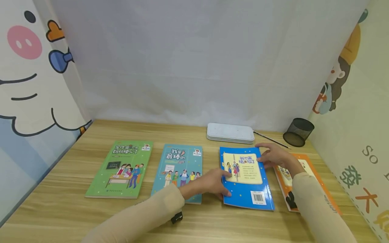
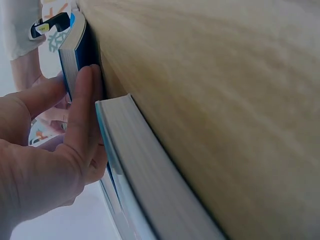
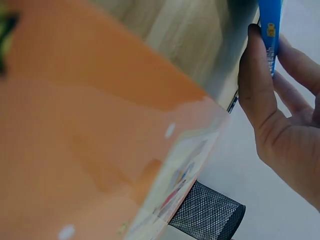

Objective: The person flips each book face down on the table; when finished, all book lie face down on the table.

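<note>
By a pale cloth curtain [image 1: 188, 67], I see a left hand [image 1: 213, 182] and right hand [image 1: 274, 156] pinching a rectangular blue paperback book [image 1: 240, 199] at a tan wood-grained worktop [image 1: 57, 209].

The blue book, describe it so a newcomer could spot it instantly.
Along the wooden table in the head view, the blue book is third of four from the left. The left hand and right hand grip it. Its deep blue cover sets it apart from the teal book on one side and orange book on the other.
</note>
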`<state>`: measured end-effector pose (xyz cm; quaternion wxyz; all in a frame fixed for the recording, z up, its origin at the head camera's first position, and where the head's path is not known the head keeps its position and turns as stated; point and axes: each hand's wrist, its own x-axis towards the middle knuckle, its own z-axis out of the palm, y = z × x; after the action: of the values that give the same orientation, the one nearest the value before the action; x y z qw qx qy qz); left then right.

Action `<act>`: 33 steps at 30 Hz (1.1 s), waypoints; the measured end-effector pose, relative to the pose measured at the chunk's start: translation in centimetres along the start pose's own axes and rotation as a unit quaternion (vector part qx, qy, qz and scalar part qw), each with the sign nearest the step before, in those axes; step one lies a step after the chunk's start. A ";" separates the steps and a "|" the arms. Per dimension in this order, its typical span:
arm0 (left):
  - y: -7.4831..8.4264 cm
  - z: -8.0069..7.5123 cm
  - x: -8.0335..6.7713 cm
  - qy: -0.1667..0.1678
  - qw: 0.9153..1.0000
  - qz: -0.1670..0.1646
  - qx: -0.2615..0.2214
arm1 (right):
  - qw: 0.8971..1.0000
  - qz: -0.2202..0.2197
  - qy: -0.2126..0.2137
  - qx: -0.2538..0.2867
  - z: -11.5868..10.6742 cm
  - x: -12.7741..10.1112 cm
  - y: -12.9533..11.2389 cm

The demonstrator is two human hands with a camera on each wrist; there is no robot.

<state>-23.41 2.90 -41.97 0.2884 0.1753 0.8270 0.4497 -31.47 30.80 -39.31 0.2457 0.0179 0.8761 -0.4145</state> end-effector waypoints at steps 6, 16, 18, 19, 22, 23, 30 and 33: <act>0.3 0.1 0.1 0.000 1.000 -0.015 0.007 | 1.000 0.007 -0.004 -0.013 -0.1 0.3 0.2; 0.9 0.0 0.4 -0.004 0.996 -0.031 0.086 | 0.999 0.035 -0.002 -0.020 0.1 0.7 0.3; 1.1 0.0 0.3 -0.002 0.994 -0.029 0.105 | 0.999 0.039 -0.002 -0.022 0.0 0.7 0.3; 1.1 0.0 0.3 -0.001 0.993 -0.028 0.112 | 0.999 0.040 -0.003 -0.025 0.1 0.7 0.3; 1.2 -0.1 0.2 0.002 0.991 -0.022 0.128 | 0.999 0.044 -0.001 -0.029 0.2 0.6 0.1; 1.3 -0.2 0.2 0.003 0.991 -0.020 0.134 | 0.998 0.046 -0.001 -0.030 0.2 0.5 0.1; 1.2 -0.5 0.0 0.006 0.987 -0.013 0.160 | 0.997 0.048 0.001 -0.060 0.1 0.2 -0.6; 1.2 -0.7 0.0 0.012 0.986 -0.010 0.167 | 0.996 0.042 0.006 -0.082 0.0 0.1 -1.1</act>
<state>-23.82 3.02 -40.65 0.2500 0.2074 0.8955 0.3042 -31.86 30.11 -38.60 0.2580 0.0374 0.9070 -0.3307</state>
